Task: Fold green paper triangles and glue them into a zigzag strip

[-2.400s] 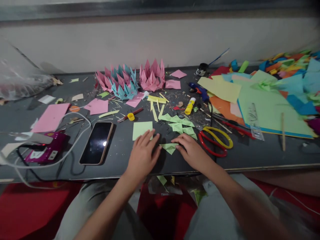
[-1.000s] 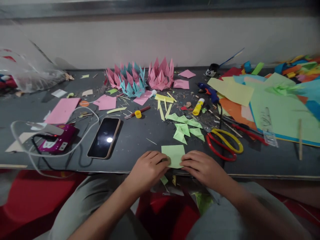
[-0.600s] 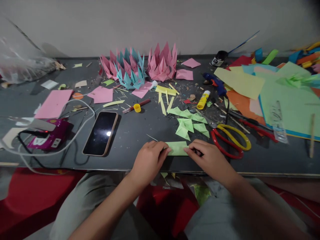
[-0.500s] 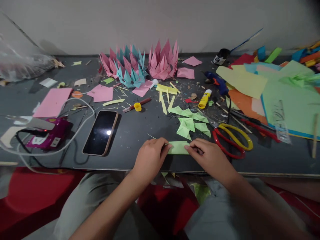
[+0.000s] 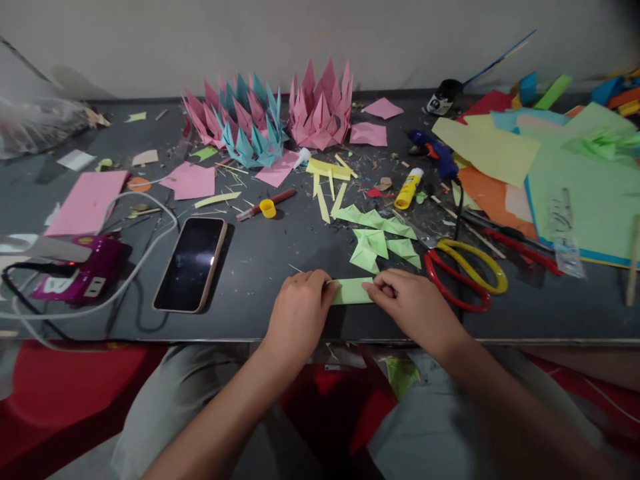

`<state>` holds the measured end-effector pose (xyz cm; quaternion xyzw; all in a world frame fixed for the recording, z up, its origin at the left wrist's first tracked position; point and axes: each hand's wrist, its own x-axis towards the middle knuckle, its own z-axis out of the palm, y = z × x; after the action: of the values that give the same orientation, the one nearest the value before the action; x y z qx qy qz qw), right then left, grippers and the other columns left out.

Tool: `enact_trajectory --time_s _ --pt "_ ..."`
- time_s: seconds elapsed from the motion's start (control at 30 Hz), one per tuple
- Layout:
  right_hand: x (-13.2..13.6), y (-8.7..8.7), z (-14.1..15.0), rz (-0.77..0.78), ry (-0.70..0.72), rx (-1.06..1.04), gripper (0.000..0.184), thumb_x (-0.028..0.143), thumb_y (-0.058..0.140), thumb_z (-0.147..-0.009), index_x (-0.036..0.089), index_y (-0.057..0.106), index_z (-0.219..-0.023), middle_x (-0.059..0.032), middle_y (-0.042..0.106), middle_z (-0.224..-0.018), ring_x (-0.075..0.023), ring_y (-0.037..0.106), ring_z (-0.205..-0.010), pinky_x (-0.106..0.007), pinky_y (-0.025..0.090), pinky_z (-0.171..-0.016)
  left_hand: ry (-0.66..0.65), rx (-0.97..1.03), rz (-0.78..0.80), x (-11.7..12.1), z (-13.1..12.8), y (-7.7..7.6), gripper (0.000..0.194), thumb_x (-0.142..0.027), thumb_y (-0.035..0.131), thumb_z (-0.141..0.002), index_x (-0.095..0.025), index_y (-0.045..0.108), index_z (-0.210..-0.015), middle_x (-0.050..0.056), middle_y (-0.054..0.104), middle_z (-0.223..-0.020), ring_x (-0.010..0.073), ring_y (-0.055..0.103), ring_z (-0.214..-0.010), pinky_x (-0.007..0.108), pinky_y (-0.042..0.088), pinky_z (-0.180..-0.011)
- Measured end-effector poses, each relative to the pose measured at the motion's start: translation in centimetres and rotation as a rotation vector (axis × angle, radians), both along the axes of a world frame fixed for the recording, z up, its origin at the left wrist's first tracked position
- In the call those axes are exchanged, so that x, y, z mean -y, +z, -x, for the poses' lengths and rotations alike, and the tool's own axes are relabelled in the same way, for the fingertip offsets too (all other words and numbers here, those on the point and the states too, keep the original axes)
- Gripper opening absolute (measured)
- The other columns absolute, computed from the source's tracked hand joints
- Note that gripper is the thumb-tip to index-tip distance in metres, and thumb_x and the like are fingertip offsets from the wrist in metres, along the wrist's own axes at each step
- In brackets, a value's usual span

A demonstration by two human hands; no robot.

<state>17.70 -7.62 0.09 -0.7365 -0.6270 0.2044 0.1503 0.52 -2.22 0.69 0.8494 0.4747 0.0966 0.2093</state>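
A light green strip of paper [image 5: 353, 291], apparently folded, is held level just above or on the table near its front edge. My left hand [image 5: 301, 308] pinches its left end between thumb and fingers. At the other end my right hand [image 5: 411, 301] grips it, thumb on top and fingers curled. Just beyond the strip lie several folded green paper pieces [image 5: 369, 247] with pointed shapes. Scissors with red and yellow handles [image 5: 473, 267] rest right beside my right hand. The fingertips of both hands partly cover the strip's ends.
A phone [image 5: 191, 265] lies to the left, near a purple power adapter [image 5: 83, 267] with cables. Pink and blue folded-paper crowns [image 5: 255, 130] stand at the back. A glue stick [image 5: 409, 189], a blue glue gun [image 5: 434, 153] and coloured sheets [image 5: 590, 200] occupy the right.
Both hands keep their hold on the green strip at nearly the same place. The camera view has shifted slightly; nothing on the table has visibly moved.
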Motion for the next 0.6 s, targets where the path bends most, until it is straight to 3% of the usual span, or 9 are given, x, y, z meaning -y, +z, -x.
enact_trajectory --time_s 0.2,0.3,0.4,0.6 --pt "-0.2 0.1 -0.1 -0.012 0.013 0.011 0.031 0.036 0.049 -0.083 0.019 0.047 -0.056 0.0015 0.052 -0.058 -0.0103 0.044 -0.050 -0.024 0.025 -0.047 -0.004 -0.011 0.005 0.0 -0.1 -0.1 0.013 -0.022 0.050 -0.087 -0.017 0.055 -0.076 0.003 0.061 -0.070 0.0174 0.054 -0.063 0.029 0.038 -0.055" --pt "-0.4 0.2 -0.2 -0.008 0.013 0.010 0.032 0.036 0.050 -0.082 0.020 0.047 -0.055 0.0017 0.053 -0.056 -0.0102 0.044 -0.049 -0.024 0.025 -0.046 -0.009 -0.016 -0.038 0.0 0.0 -0.1 0.006 -0.021 0.053 -0.085 -0.017 0.056 -0.086 0.003 0.061 -0.078 0.0177 0.055 -0.068 0.028 0.040 -0.057" --pt "-0.5 0.2 -0.4 -0.002 0.011 0.007 0.033 0.036 0.052 -0.081 0.020 0.046 -0.053 0.0017 0.053 -0.054 -0.0104 0.044 -0.049 -0.024 0.027 -0.047 -0.079 -0.015 -0.128 -0.3 0.2 -0.1 0.011 -0.020 0.053 -0.085 -0.018 0.059 -0.093 0.004 0.059 -0.087 0.0179 0.055 -0.077 0.028 0.042 -0.062" --pt "-0.5 0.2 -0.5 -0.005 0.002 -0.004 0.035 0.038 0.051 -0.082 0.020 0.046 -0.053 0.0018 0.052 -0.052 -0.0105 0.044 -0.047 -0.024 0.027 -0.047 -0.224 -0.033 -0.161 -1.5 1.6 -0.3 0.013 -0.025 0.057 -0.083 -0.026 0.068 -0.090 0.002 0.056 -0.083 0.0181 0.051 -0.078 0.029 0.040 -0.065"
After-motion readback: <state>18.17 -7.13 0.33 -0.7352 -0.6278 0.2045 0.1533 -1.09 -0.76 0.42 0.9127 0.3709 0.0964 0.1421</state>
